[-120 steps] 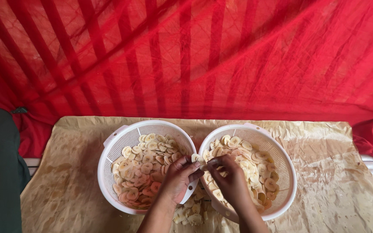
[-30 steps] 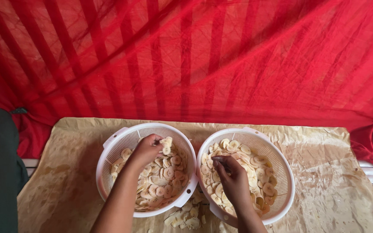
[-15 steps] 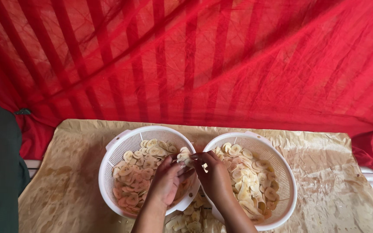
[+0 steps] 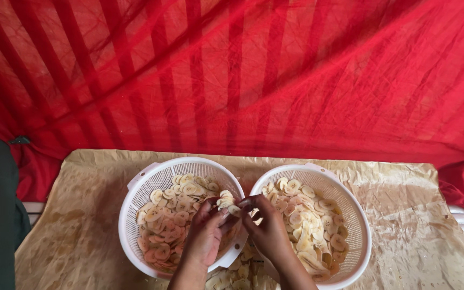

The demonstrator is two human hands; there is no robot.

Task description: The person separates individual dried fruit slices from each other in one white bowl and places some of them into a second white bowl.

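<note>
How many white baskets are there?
2. One white basket sits on the left under the left hand; the other white basket sits right beside it, on the right.

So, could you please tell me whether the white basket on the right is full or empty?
Partly full: the right basket holds a shallow layer of pale slices, its upper mesh wall bare.

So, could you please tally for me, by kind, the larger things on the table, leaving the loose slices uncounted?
White perforated baskets: 2, the left basket and the right basket, both holding pale slices
Brown paper sheet: 1
Hands: 2, the left hand and the right hand
Total: 5
</note>
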